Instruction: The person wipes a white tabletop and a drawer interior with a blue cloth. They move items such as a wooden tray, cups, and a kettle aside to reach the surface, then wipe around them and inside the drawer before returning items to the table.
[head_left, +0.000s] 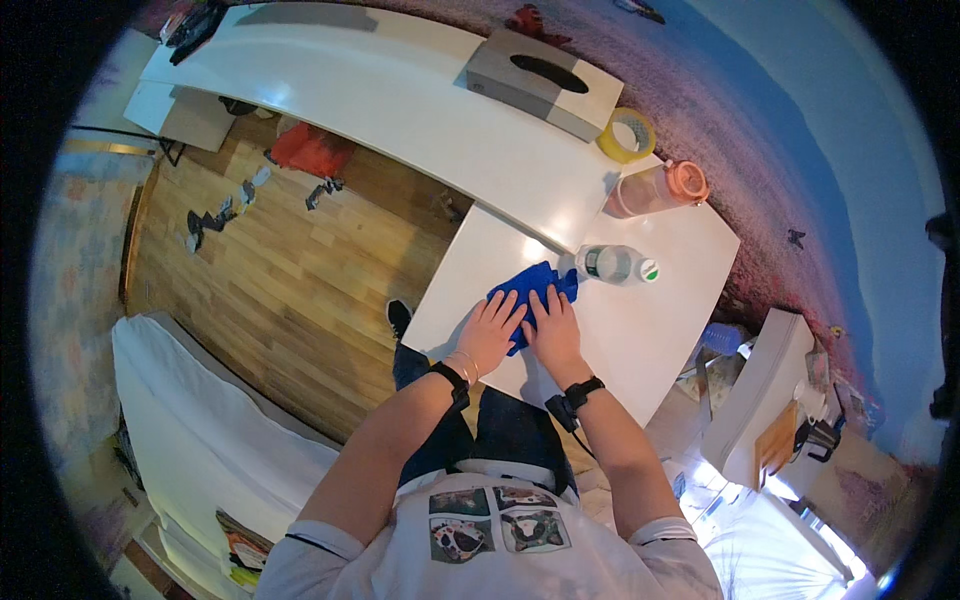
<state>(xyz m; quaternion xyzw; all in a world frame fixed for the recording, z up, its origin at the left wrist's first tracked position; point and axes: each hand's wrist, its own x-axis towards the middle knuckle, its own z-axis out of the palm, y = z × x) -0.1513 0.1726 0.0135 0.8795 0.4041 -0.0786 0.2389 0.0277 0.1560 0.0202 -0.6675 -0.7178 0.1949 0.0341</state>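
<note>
A blue cloth (523, 283) lies crumpled on the white table (480, 247) in front of me. My left hand (486, 335) rests flat on its near left part with the fingers spread. Beside it, my right hand (556, 330) presses on the cloth's right part, palm down. Neither hand visibly grips the fabric, and the palms hide part of it. Just beyond my right fingertips stands a clear plastic bottle (611, 265) with a green-and-white cap.
A pink-lidded bottle (652, 189), a roll of yellow tape (627, 136) and a grey tissue box (544, 82) stand along the wall side. A longer white tabletop (360, 90) adjoins mine. A red bag (309, 148) is on the wooden floor; a white-covered bed (217, 405) is at left.
</note>
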